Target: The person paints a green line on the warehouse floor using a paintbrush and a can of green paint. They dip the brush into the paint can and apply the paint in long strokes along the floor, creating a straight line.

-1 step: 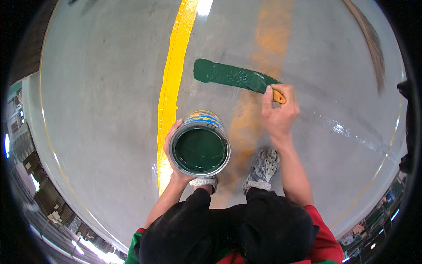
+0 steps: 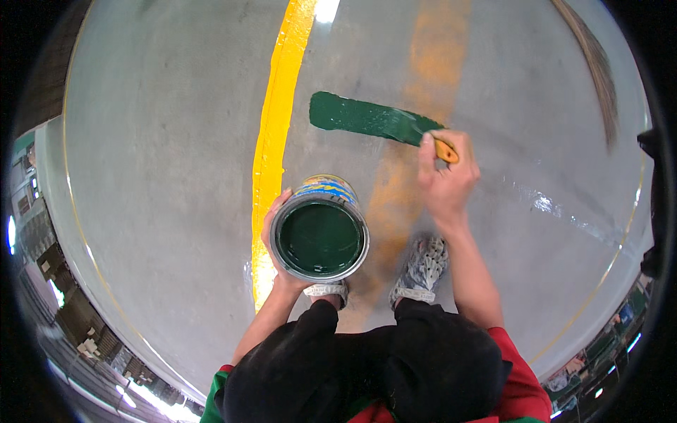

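My left hand wraps round the left side of an open paint can. The can has a blue and yellow label, and dark green paint lies inside it. My right hand is closed on the orange handle of a paintbrush. Its bristles are mostly hidden by my fingers and meet the right end of a wet green strip on the floor. That strip runs from near the yellow line towards my right hand, crossing onto a faded orange band.
A glossy yellow line runs lengthwise on the grey floor, left of the can. The worn orange band lies to its right. My shoes stand behind the can. Brownish bristles show at the far right.
My right hand and the brush sit very slightly farther forward and left at the strip's right end. The can stays in my left hand.
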A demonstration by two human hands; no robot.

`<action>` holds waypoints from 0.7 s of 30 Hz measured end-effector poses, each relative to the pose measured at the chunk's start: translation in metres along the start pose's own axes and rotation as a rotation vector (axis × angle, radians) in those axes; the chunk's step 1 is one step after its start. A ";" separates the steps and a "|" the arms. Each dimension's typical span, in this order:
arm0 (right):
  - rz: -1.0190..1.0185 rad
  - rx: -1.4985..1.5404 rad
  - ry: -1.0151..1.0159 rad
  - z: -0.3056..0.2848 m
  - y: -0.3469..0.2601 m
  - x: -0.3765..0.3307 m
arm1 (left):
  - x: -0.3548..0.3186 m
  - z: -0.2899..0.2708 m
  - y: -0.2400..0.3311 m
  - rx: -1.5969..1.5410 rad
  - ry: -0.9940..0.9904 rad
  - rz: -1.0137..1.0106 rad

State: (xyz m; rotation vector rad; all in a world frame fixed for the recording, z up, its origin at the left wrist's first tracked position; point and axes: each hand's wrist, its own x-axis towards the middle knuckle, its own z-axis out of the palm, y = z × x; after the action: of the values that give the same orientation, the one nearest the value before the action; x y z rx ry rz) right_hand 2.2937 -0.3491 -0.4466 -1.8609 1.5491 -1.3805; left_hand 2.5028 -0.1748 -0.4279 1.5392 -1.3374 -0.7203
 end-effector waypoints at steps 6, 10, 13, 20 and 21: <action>0.046 -0.114 -0.133 -0.005 -0.001 -0.002 | 0.000 -0.001 0.002 -0.020 -0.023 0.005; 0.044 -0.034 -0.164 -0.003 0.000 -0.004 | -0.001 -0.003 0.004 0.053 -0.031 -0.065; 0.111 -0.081 -0.227 -0.005 -0.001 -0.001 | -0.001 -0.003 0.003 0.026 -0.029 -0.045; 0.099 0.181 -0.185 0.034 -0.020 0.009 | -0.006 0.001 0.001 -0.002 0.046 -0.120; 0.101 0.239 -0.228 0.047 -0.021 0.007 | -0.007 0.001 0.000 -0.011 0.041 -0.134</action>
State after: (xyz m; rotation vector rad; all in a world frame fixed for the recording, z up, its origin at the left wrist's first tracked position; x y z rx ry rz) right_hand 2.3442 -0.3622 -0.4497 -1.7041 1.2872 -1.2036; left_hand 2.5001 -0.1685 -0.4289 1.6378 -1.2066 -0.7746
